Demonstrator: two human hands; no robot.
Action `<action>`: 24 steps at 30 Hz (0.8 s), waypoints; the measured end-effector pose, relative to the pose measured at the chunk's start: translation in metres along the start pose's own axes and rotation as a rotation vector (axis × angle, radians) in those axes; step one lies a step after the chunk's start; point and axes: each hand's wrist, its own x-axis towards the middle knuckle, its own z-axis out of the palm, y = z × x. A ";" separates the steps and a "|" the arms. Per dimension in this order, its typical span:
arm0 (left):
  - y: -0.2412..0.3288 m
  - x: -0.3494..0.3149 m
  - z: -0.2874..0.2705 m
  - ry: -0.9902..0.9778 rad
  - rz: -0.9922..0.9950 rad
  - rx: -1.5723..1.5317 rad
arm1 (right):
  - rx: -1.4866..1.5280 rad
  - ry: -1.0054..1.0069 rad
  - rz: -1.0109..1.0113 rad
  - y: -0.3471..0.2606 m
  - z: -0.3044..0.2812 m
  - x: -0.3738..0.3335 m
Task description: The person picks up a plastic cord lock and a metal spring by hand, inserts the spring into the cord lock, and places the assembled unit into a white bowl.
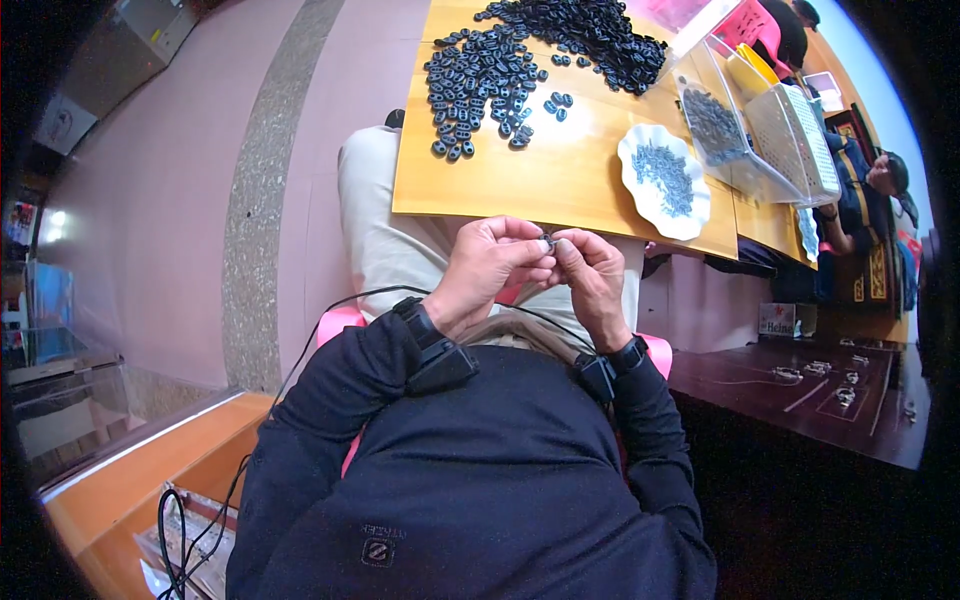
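My left hand [488, 268] and my right hand [592, 280] meet just off the near edge of the wooden table, above my lap. Both are closed in a pinch on one small dark part [548, 241], mostly covered by the fingertips, so its exact kind does not show. Many small black oval plastic pieces with holes [478, 85] lie loose across the table ahead of my left hand. Beyond my right hand stands a white wavy-rimmed dish [633, 172] with a heap of tiny grey pieces [666, 178] in it.
Farther back is a big black pile of pieces [590, 35]. At the right stand a clear plastic bin [765, 180] with dark parts and a white perforated basket [795, 140]. Another person [862, 195] is at the far right. A cable [385, 290] runs near my left wrist.
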 end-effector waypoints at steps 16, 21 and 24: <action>-0.001 0.001 0.000 0.017 0.027 0.049 | -0.056 0.014 -0.014 0.000 0.000 0.000; -0.001 0.000 0.000 0.023 0.026 0.058 | -0.086 0.014 -0.032 0.000 0.000 0.000; 0.000 0.000 0.001 0.025 0.029 0.061 | -0.082 0.017 -0.047 0.000 0.000 0.001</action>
